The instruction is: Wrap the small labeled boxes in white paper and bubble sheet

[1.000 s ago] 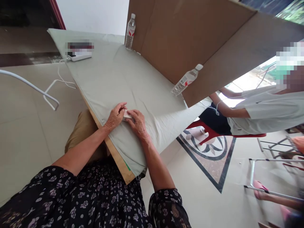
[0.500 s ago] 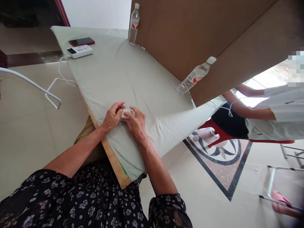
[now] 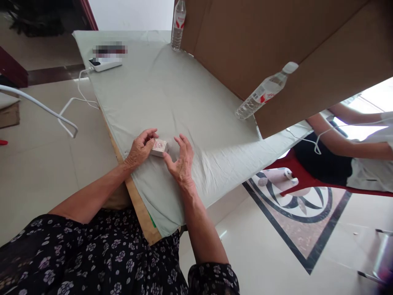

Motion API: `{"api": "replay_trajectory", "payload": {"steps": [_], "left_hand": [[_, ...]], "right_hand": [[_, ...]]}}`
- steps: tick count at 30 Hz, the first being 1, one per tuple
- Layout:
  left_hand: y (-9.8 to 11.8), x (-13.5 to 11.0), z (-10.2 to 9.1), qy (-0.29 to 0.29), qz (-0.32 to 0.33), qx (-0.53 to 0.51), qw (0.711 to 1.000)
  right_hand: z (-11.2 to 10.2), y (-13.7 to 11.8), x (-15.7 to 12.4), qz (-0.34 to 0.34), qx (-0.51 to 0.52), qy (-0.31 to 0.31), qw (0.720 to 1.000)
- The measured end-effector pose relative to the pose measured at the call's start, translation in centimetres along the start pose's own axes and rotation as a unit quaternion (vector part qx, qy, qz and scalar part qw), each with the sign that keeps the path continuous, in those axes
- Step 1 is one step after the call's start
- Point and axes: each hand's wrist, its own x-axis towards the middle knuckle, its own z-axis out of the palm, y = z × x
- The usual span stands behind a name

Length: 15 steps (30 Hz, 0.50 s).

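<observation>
A small white deck of cards (image 3: 159, 146) with a reddish print on top lies on the pale green tablecloth (image 3: 153, 94) near the table's close edge. My left hand (image 3: 140, 149) is curled at the deck's left end, thumb and fingers around it and hiding that end. On the other side, my right hand (image 3: 181, 160) is open, its fingers spread and raised. The right thumb tip is close to the deck's near right corner; whether it touches I cannot tell.
A tall cardboard panel (image 3: 264, 49) stands along the right side, with a leaning water bottle (image 3: 264, 94) and an upright bottle (image 3: 178, 26) against it. A white power bank (image 3: 107, 64) with a cable is at the far left. Another person's arms (image 3: 337, 135) show at right.
My right hand has moved off the deck to the right and its fingers have spread. More of the deck shows now. My left hand stays at its left end. The view has shifted slightly.
</observation>
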Motion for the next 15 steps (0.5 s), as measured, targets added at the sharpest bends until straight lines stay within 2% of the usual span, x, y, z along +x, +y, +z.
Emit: {"api": "replay_trajectory", "payload": {"steps": [4,6,9,13,15], "left_hand": [[0.1,0.0,-0.1,0.004,-0.002,0.006,1.000],[0.1,0.0,-0.1,0.002,0.000,0.010,1.000],[-0.1,0.1,0.1,0.001,0.000,0.014,1.000],[-0.3,0.3,0.3,0.008,-0.013,-0.009,1.000],[-0.3,0.3,0.2,0.010,-0.023,-0.034,0.999]], "right_hand": [[0.3,-0.8,0.2,-0.024,-0.033,-0.114,0.993],[0.1,-1.3,0.2,-0.046,-0.050,-0.141,0.988],[-0.1,-1.2,0.0,-0.061,-0.047,-0.129,0.989],[0.1,0.4,-0.1,-0.016,0.013,-0.064,0.998],[0.2,1.2,0.0,0.001,0.042,-0.051,0.998]]}}
